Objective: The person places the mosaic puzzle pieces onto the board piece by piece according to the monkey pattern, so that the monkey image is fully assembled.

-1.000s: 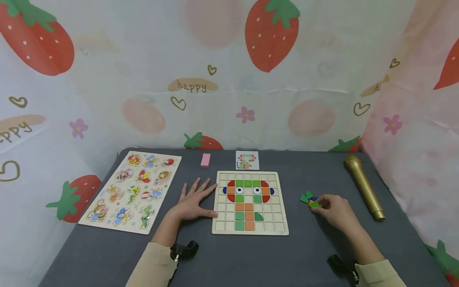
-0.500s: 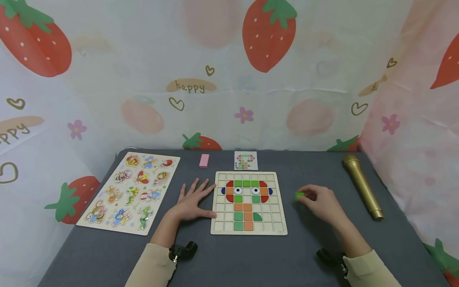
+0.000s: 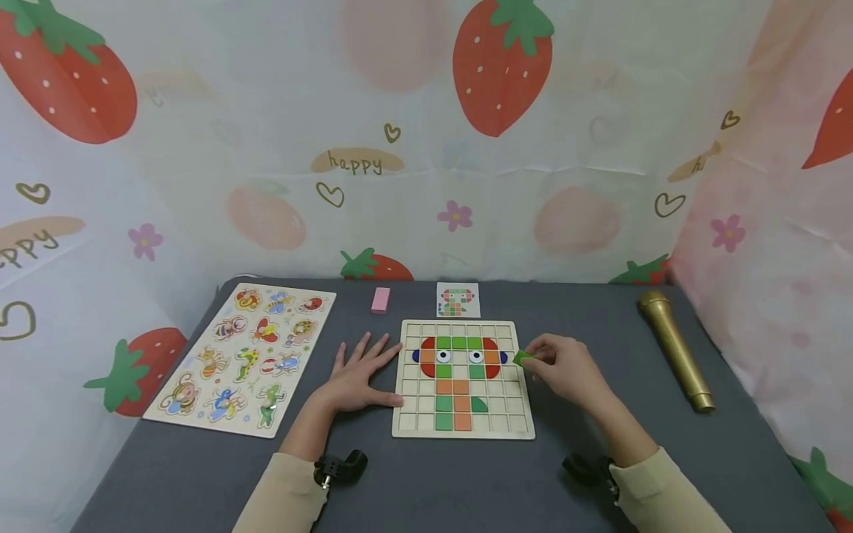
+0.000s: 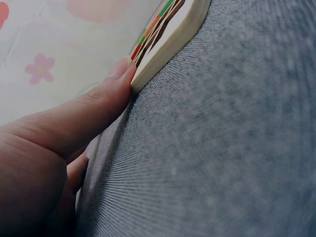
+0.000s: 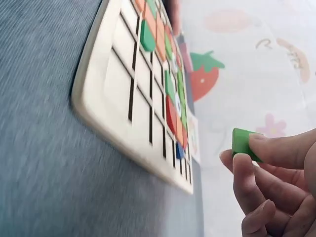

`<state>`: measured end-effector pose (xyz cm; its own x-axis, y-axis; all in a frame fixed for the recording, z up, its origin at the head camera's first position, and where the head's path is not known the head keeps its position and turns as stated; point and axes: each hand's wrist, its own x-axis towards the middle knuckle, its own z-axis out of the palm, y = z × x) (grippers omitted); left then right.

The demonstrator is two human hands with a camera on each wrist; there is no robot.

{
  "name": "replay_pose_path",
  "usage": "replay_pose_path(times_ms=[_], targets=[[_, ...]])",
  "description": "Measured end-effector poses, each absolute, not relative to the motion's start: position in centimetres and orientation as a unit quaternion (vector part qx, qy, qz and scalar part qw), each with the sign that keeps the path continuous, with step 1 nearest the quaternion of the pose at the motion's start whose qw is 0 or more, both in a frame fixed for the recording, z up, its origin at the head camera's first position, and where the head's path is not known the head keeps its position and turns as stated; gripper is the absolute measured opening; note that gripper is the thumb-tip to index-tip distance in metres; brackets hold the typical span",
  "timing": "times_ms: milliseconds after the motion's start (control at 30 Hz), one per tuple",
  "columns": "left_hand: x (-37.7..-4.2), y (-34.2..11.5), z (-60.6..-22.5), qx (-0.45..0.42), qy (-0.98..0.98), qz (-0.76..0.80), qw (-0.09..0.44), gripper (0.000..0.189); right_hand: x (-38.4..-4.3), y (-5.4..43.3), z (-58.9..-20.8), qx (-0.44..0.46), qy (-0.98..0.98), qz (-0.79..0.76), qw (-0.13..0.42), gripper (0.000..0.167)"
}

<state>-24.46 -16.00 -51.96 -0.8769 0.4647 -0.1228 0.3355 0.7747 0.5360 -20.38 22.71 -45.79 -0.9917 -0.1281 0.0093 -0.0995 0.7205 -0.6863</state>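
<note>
My right hand (image 3: 566, 366) pinches a small green tile (image 3: 521, 358) between thumb and fingers at the right edge of a wooden grid board (image 3: 500, 406). In the right wrist view the green tile (image 5: 241, 142) stands out from the fingertips, beside the board. Coloured tiles sit in the grid: red, green, orange and blue ones, two with eyes, plus a green quarter-round tile (image 3: 478, 404) low in the pattern. Fingers spread, my left hand (image 3: 353, 383) rests on the table. Its thumb (image 4: 111, 89) touches the board's left edge.
Behind the board lies a pattern card (image 3: 457, 300), with a pink block (image 3: 380, 300) left of it. An insect puzzle board (image 3: 220, 403) lies far left. A gold microphone-shaped object (image 3: 676, 352) lies at the right. A printed cloth (image 3: 280, 133) hangs around the table.
My right hand has moved left from the small tile pile to the board's right edge, carrying the green tile. The pile no longer shows. My left hand has stayed put.
</note>
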Motion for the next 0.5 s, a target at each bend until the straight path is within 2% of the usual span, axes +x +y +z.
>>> replay_pose_path(times_ms=[233, 500], targets=[[-24.6, -16.1, -52.1, 0.214, 0.933, 0.263, 0.124, 0.106, -21.0, 20.7, -45.6, -0.089, 0.925, -0.370, 0.014, 0.013], [-24.5, -16.0, -52.0, 0.217, 0.931, 0.266, 0.123, 0.105, -21.3, 18.4, -46.1, -0.111, 0.914, -0.388, 0.035, 0.013]])
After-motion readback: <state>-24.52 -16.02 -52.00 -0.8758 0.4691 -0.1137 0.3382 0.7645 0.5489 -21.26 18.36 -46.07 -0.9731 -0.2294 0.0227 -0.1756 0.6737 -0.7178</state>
